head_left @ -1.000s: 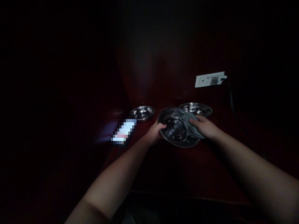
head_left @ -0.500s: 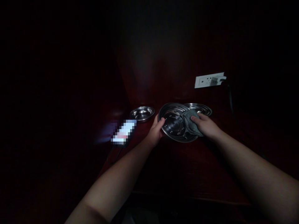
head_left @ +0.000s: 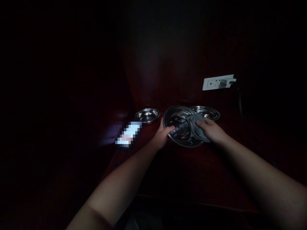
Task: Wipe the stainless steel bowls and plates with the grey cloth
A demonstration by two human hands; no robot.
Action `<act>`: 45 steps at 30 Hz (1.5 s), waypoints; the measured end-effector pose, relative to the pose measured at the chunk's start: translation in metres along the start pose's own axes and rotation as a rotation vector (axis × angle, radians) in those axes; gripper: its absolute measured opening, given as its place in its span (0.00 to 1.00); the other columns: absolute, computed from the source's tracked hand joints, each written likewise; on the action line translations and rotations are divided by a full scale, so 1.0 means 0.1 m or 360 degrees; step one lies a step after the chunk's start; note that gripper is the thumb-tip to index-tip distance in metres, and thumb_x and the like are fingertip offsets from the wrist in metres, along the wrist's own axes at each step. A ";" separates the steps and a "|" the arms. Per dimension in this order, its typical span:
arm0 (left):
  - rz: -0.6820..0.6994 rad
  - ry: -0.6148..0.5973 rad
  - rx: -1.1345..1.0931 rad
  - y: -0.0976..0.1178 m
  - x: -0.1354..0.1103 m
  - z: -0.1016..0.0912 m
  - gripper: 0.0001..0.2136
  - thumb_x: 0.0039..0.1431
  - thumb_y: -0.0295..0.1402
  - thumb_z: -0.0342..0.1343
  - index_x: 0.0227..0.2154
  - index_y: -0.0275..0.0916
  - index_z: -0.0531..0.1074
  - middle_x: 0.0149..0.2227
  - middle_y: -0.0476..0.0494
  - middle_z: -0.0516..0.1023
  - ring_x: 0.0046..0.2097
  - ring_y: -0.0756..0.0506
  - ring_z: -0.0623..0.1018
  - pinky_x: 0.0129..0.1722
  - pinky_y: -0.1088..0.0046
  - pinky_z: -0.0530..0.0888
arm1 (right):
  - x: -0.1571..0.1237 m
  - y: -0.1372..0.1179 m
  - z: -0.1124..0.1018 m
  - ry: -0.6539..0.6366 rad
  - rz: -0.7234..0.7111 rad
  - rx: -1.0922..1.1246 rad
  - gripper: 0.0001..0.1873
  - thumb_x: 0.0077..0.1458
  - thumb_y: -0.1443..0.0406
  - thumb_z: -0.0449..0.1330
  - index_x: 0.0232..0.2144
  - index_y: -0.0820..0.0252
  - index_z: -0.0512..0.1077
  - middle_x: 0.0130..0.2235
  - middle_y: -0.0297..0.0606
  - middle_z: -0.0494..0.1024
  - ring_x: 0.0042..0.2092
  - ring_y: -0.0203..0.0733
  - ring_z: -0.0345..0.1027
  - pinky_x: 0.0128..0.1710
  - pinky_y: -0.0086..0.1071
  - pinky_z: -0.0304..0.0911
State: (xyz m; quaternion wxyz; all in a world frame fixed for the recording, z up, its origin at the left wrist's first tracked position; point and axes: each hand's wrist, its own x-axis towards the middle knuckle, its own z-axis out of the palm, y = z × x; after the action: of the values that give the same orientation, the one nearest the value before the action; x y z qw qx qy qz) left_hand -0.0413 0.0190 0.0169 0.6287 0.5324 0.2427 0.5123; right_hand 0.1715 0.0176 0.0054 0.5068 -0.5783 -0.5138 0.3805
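My left hand (head_left: 163,134) grips the left rim of a shiny steel bowl (head_left: 178,129), its thumb over the inner side and its fingers mostly hidden behind. The bowl is tilted toward me and shows small dot marks round its bottom. In my right hand (head_left: 211,129) is a grey-green cloth (head_left: 198,127), folded over the bowl's right rim and pressed against it. The fingers under the cloth are hidden. Behind the cloth, a second steel dish (head_left: 211,111) lies partly covered from view.
A smaller steel bowl (head_left: 147,115) stands at the back left. Before it a phone (head_left: 129,134) with a lit, blurred screen leans with a cable below. A white wall socket (head_left: 217,82) holds a plug with a cord. The dark red tabletop (head_left: 187,172) is dimly lit.
My left thumb has moved further inward over the bowl's rim. The bowl has turned slightly, and the cloth stays on its right side. The whole view has shifted a little.
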 end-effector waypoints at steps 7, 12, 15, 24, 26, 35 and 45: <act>-0.0054 -0.0023 0.0020 0.05 -0.04 0.00 0.28 0.44 0.31 0.57 0.51 0.43 0.60 0.51 0.44 0.67 0.55 0.39 0.64 0.53 0.58 0.61 | -0.01 -0.01 0.00 -0.0032 0.0008 -0.0056 0.14 0.49 0.57 0.55 0.35 0.58 0.69 0.33 0.38 0.77 0.33 0.43 0.72 0.33 0.34 0.66; -0.0114 -0.0025 0.0038 0.06 -0.05 -0.01 0.29 0.45 0.32 0.57 0.53 0.45 0.58 0.52 0.44 0.67 0.53 0.39 0.65 0.51 0.59 0.63 | 0.01 0.05 -0.01 -0.0048 0.0002 -0.0046 0.15 0.49 0.56 0.55 0.37 0.58 0.69 0.34 0.38 0.78 0.33 0.43 0.72 0.34 0.34 0.66; -0.0185 -0.0030 0.0021 0.06 -0.05 -0.02 0.28 0.45 0.32 0.56 0.52 0.45 0.59 0.50 0.44 0.68 0.51 0.39 0.68 0.49 0.60 0.65 | 0.00 0.05 -0.02 -0.0086 0.0018 -0.0038 0.16 0.49 0.55 0.55 0.37 0.58 0.69 0.36 0.39 0.78 0.34 0.44 0.73 0.34 0.35 0.67; -0.0353 -0.0057 -0.0047 0.07 -0.06 -0.03 0.26 0.44 0.32 0.55 0.50 0.44 0.61 0.48 0.43 0.70 0.45 0.41 0.72 0.40 0.64 0.69 | -0.05 -0.03 -0.02 -0.0158 0.0100 0.0010 0.15 0.49 0.57 0.56 0.39 0.57 0.68 0.34 0.40 0.78 0.33 0.45 0.72 0.32 0.35 0.67; -0.0372 -0.0094 -0.0048 0.05 -0.04 -0.07 0.27 0.44 0.33 0.55 0.51 0.45 0.60 0.47 0.43 0.70 0.43 0.41 0.72 0.38 0.64 0.70 | -0.06 -0.05 -0.01 -0.0157 0.0137 0.0026 0.15 0.49 0.58 0.56 0.39 0.57 0.69 0.34 0.39 0.78 0.33 0.45 0.72 0.31 0.35 0.66; -0.0870 -0.0307 -0.0057 0.02 0.00 -0.20 0.15 0.44 0.39 0.49 0.29 0.33 0.71 0.28 0.40 0.74 0.28 0.45 0.72 0.27 0.69 0.67 | -0.10 -0.05 -0.04 -0.0503 0.0159 0.0049 0.18 0.48 0.56 0.58 0.40 0.59 0.68 0.30 0.37 0.76 0.30 0.42 0.70 0.32 0.34 0.65; -0.1149 -0.0366 -0.0098 -0.02 -0.03 -0.27 0.16 0.46 0.41 0.49 0.29 0.33 0.73 0.26 0.43 0.75 0.28 0.48 0.71 0.32 0.72 0.65 | -0.20 -0.08 -0.01 -0.0849 0.0117 -0.0001 0.19 0.47 0.52 0.58 0.35 0.59 0.67 0.30 0.34 0.75 0.31 0.40 0.70 0.32 0.33 0.64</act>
State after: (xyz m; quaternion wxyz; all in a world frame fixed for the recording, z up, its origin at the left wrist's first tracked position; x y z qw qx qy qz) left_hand -0.0644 0.0277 0.0061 0.8076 0.4474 0.3269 0.2017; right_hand 0.1671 -0.0021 0.0120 0.3393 -0.4759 -0.6079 0.5374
